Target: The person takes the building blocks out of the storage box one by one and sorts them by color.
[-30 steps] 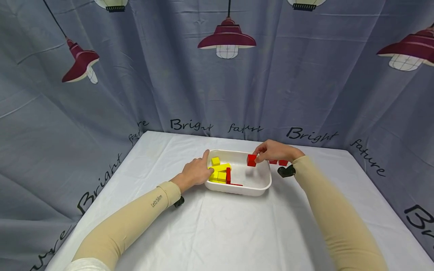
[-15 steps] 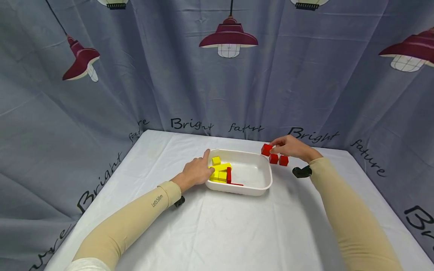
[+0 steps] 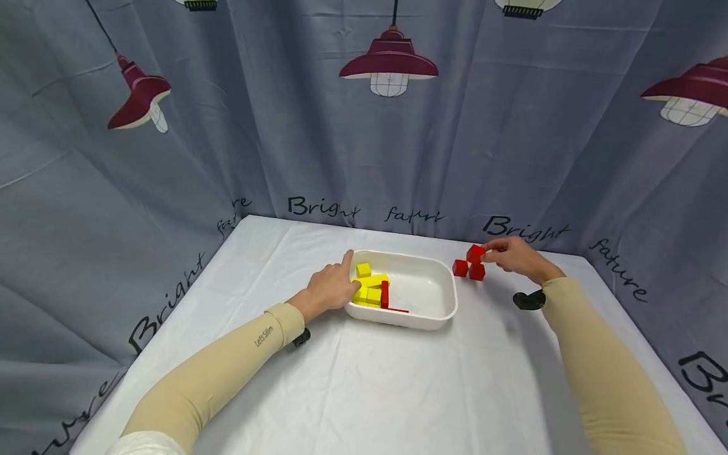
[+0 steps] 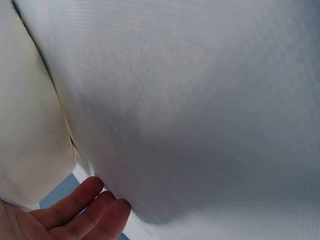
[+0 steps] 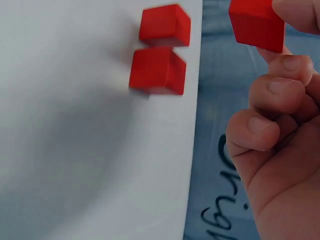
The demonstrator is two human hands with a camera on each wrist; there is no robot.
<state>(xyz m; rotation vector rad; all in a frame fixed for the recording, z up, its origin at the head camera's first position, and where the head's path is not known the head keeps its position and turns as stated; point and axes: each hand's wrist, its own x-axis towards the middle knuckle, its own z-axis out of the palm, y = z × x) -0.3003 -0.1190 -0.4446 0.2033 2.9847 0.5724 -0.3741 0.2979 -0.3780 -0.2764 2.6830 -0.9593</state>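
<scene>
Item: one glossy red cube [image 3: 476, 254], material unclear; held up in the grasp of the right hand [image 3: 519, 259], pinched between its fingers
Long axis: none, edges look much alike
Relation: two matching red cubes [image 5: 158, 70] rest on the white cloth-covered desk [image 3: 392, 385], below and to the left of those fingers as I see it; held cube apart from both, near them
Nearer hand: the right
Item: one white rectangular tray [image 3: 398, 320], farther left
Left hand [image 3: 328, 287]: at the tray's left end, well apart from the cubes; whether its fingers grip the rim, I cannot tell
</scene>
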